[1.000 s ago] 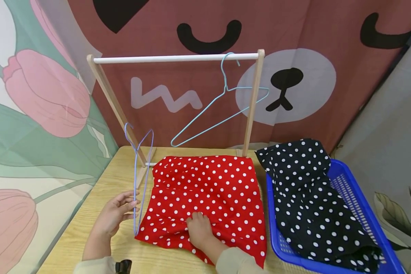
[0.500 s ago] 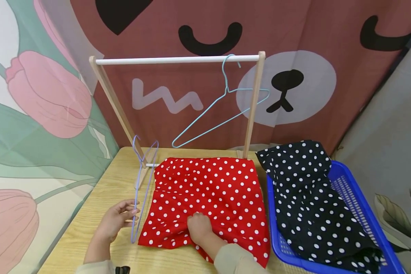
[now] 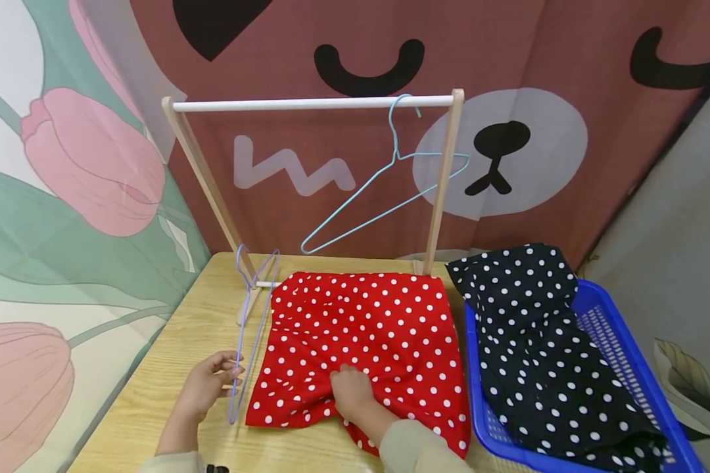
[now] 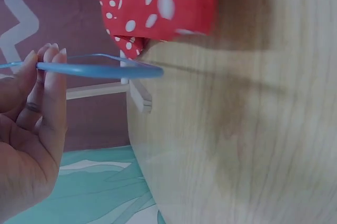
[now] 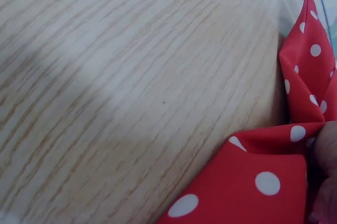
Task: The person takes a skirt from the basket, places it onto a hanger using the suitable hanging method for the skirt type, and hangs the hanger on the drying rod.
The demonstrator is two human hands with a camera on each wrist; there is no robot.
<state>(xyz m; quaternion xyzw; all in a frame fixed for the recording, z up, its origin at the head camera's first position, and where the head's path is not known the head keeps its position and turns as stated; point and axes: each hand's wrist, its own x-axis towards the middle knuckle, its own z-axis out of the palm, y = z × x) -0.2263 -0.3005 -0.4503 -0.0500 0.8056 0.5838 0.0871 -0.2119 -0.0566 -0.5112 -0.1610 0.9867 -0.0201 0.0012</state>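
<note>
My left hand [image 3: 204, 386] pinches one long side of a thin purple-blue clothes hanger [image 3: 240, 336] between thumb and fingers. The hanger stands on end just left of a red cloth with white dots [image 3: 384, 328]; in the left wrist view, the near end of the hanger [image 4: 105, 70] points out over the tabletop. My right hand [image 3: 353, 394] grips the front part of that cloth, which bunches around the curled fingers. In the right wrist view, folds of the red cloth [image 5: 266, 200] rise beside the fingers at the right edge. Whether it is a garment is unclear.
Behind the cloth stands a wooden rack with a white rail [image 3: 307, 104]. A light-blue hanger [image 3: 355, 197] hangs from its right end. At right, black dotted cloth [image 3: 538, 355] lies over a blue basket [image 3: 621, 328]. Bare wooden tabletop [image 3: 177, 355] shows at left.
My left hand has lowered the purple-blue hanger, its hook now lower against the rack's left post. My right hand keeps its grip, and the cloth's front edge has shifted slightly. The head view has drifted a little.
</note>
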